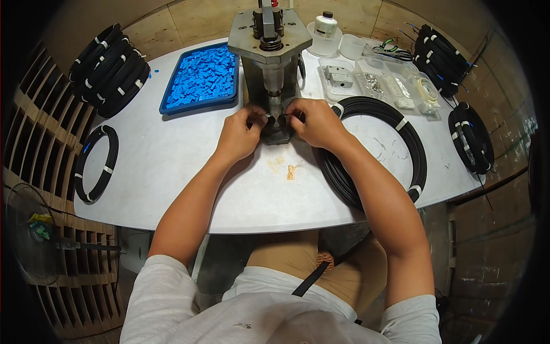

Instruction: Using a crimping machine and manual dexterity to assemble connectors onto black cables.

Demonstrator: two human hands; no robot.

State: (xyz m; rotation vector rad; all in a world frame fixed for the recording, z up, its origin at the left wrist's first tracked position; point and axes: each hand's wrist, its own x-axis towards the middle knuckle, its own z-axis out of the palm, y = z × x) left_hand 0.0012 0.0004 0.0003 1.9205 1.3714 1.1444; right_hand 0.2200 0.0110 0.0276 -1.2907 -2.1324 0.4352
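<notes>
You are holding your left hand (242, 131) and your right hand (316, 121) on opposite sides of the lower tooling (277, 137) of the press (274, 75), which is standing at the far middle of the tabletop (149, 172). The fingertips of each grip are sitting close together, but I cannot tell what they are pinching, or if they are pinching at all; the parts are too small there. The main danger, I think, is that your fingertips are lying almost under the ram: if it is coming down too early, it could be crushing them. A small piece could also be seating crooked, because your own fingers are covering the view. The black cable coil (417, 155) is lying under your right forearm (361, 157); if your arm is catching it, your hand could be jerking sideways.
</notes>
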